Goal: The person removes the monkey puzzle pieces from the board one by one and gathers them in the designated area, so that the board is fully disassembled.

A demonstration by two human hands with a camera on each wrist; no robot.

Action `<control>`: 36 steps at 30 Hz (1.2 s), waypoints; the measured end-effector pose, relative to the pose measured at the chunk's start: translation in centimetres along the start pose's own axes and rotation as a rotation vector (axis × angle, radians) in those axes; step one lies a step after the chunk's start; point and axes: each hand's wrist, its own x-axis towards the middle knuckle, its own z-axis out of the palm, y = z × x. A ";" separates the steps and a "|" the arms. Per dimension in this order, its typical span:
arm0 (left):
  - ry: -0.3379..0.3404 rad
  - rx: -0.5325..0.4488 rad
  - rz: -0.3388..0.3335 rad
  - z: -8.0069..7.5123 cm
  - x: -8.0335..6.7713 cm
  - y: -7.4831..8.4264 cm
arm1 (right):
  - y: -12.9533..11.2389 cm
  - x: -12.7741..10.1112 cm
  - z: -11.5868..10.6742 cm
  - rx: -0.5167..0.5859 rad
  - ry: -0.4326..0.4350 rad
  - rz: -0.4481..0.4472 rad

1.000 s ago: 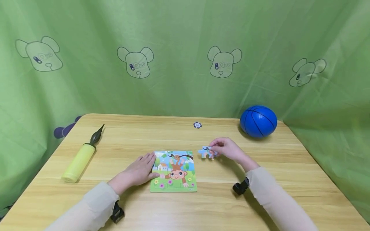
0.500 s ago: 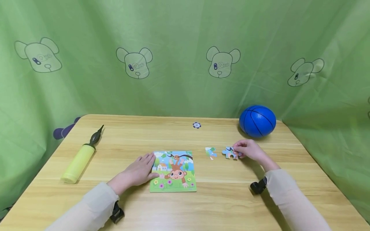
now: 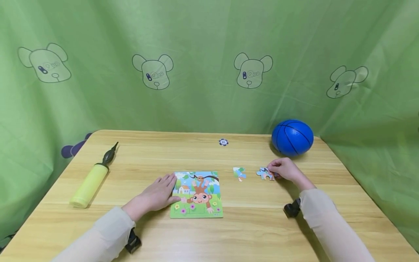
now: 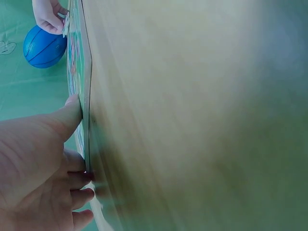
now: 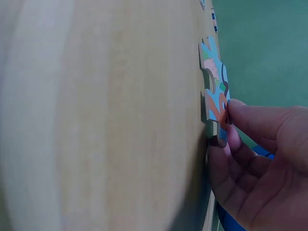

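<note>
Jigsaw piece [image 3: 263, 172] pinched by right fingers [image 5: 221, 166], left fingers [image 3: 168, 181] extended against puzzle [image 3: 198, 196], blurry-numbered disc [image 3: 223, 142]

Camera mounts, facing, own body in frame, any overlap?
Head: worn on head, faces forward and down over the pale wooden table; left hand, right hand and cream sleeves show.
Left wrist: on that wrist, looks past the left hand along the square, monkey-printed puzzle board; right hand at top left.
Right wrist: on that wrist, looks at the right hand pinching a multicoloured jigsaw piece.
Head and left wrist share the blue, black-lined ball.
</note>
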 end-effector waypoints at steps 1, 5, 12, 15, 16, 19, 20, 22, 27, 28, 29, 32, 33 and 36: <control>-0.002 0.003 -0.001 0.0 0.0 0.0 | 0.0 0.1 0.0 -0.012 -0.001 -0.005; 0.000 -0.003 -0.002 0.1 0.0 0.0 | -0.3 0.1 0.0 -0.040 -0.003 -0.009; 0.003 -0.006 0.002 0.1 0.0 0.0 | -0.4 0.2 0.0 -0.044 -0.014 0.007; 0.001 0.000 0.001 0.1 0.0 0.0 | -0.4 0.3 0.0 -0.044 -0.013 0.017; 0.002 0.000 0.002 0.1 0.0 0.0 | -0.4 0.3 0.0 -0.045 -0.014 0.019; 0.001 -0.001 0.004 0.0 0.1 0.0 | -0.5 0.3 0.0 -0.059 -0.012 0.022; 0.002 -0.004 0.005 0.0 0.0 0.0 | -0.6 0.3 -0.1 -0.064 -0.011 0.019; 0.002 -0.007 0.005 0.0 0.1 0.0 | -0.8 0.2 -0.1 -0.073 -0.003 0.007; 0.002 -0.012 0.002 -0.1 0.0 0.0 | -2.1 0.1 -0.1 -0.128 0.036 -0.066; 0.003 -0.011 0.003 -0.1 0.0 0.1 | -2.5 0.1 0.1 -0.143 0.043 -0.087; 0.003 -0.013 0.004 -0.1 0.0 0.1 | -2.8 0.1 0.2 -0.152 0.046 -0.110; 0.004 -0.010 0.004 -0.1 0.0 0.1 | -4.0 0.2 1.0 -0.182 0.051 -0.184; 0.004 -0.010 0.005 -0.1 0.0 0.1 | -4.5 0.2 1.4 -0.182 0.047 -0.208; 0.003 -0.010 0.008 -0.1 0.0 0.1 | -6.1 0.2 2.6 -0.179 0.028 -0.269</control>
